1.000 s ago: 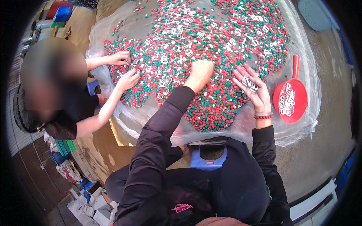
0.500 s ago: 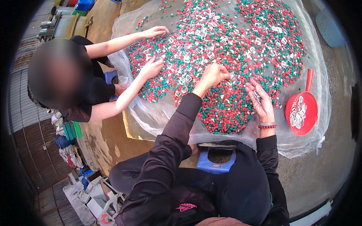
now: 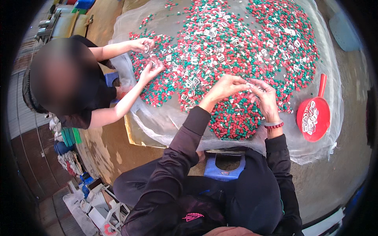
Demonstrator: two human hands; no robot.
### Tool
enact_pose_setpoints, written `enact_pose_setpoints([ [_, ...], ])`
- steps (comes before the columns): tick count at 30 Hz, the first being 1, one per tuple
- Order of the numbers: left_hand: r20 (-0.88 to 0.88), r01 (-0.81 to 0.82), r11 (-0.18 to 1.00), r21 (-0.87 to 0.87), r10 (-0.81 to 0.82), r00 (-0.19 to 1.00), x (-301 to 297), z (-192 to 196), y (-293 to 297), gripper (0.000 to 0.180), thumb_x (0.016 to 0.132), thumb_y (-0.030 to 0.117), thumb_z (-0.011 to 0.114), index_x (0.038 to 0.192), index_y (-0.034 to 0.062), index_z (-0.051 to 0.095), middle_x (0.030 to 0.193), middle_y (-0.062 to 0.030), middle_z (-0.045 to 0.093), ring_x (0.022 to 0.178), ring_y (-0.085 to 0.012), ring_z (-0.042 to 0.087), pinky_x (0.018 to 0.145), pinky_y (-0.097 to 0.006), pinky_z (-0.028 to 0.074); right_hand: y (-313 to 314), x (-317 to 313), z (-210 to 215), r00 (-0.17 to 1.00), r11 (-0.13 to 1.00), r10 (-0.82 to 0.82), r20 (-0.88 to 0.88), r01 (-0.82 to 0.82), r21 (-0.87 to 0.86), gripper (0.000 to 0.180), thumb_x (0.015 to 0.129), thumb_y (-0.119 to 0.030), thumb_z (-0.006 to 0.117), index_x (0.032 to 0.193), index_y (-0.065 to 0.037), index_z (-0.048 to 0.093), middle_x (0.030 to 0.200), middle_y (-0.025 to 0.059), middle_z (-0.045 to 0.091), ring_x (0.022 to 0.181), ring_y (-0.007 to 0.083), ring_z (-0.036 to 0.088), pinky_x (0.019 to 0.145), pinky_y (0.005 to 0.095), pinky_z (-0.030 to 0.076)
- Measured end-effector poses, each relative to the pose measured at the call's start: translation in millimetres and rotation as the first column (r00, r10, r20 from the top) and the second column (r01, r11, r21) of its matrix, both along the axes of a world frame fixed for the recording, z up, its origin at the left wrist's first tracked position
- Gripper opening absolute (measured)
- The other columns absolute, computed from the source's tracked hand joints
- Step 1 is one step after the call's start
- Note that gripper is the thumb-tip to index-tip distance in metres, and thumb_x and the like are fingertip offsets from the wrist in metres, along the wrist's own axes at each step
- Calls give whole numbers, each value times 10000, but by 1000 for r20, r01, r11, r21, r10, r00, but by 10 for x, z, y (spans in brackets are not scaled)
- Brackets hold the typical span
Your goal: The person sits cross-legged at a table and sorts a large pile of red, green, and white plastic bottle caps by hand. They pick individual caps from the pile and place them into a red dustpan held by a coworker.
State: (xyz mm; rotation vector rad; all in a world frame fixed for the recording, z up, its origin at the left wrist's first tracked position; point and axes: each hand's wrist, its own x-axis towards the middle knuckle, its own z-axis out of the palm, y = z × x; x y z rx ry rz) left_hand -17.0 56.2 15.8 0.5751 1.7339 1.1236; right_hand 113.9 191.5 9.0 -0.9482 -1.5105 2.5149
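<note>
Over a pile of small red and green pieces (image 3: 236,122), my two hands meet at the fingertips. Between the thumb and fingers of my left hand (image 3: 225,91) is a small white plastic buckle (image 3: 249,87). The curled fingers of my right hand (image 3: 267,98) touch the same spot; whatever lies inside its palm is hidden. More white buckles (image 3: 193,83) are scattered among the red, green and white pieces. A red long-handled dipper (image 3: 325,114) to the right of my right hand contains several white buckles.
Thin translucent sheeting (image 3: 157,126) covers the low table. On the left, a co-worker (image 3: 90,94) reaches over the same pile with both hands. A blue plastic stool (image 3: 220,173) stands at the near table edge. A pale blue basket (image 3: 344,31) is at the far right.
My left hand has drawn back slightly and my right hand has turned inward, its fingers curling to meet the left. The co-worker's hands have moved back toward the left, fingers raised.
</note>
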Motion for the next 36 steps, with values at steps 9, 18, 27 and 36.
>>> enact_pose_setpoints([
  [9,-681,-640,768,-20,458,571,70,-48,-760,313,773,284,740,1010,86,691,772,-104,692,698,-189,675,643,-309,514,159,203,103,923,861,-373,96,383,-334,175,929,-186,585,977,-19,606,853,59,619,709,125,607,501,185,487],
  [18,-764,-591,783,-197,255,593,89,-590,-931,255,882,257,587,981,22,601,775,-202,660,736,-377,651,655,-464,519,91,-23,174,991,931,42,-123,-83,-354,197,917,-156,588,1069,-39,544,765,-2,522,559,66,478,391,157,351],
  [27,-426,-316,922,225,385,819,250,-323,-31,301,911,241,549,1101,28,644,829,-197,651,748,-323,665,667,-410,497,169,-38,197,994,994,21,-110,-33,-107,354,913,-95,580,1251,2,546,867,33,627,616,66,569,388,153,381],
  [36,751,-599,700,388,137,646,-209,118,-714,303,951,332,542,1060,63,628,700,3,427,499,-31,307,400,-149,247,197,-215,-374,843,237,337,418,-506,829,248,811,-176,668,1003,-22,640,858,193,667,856,348,647,710,447,498],
])
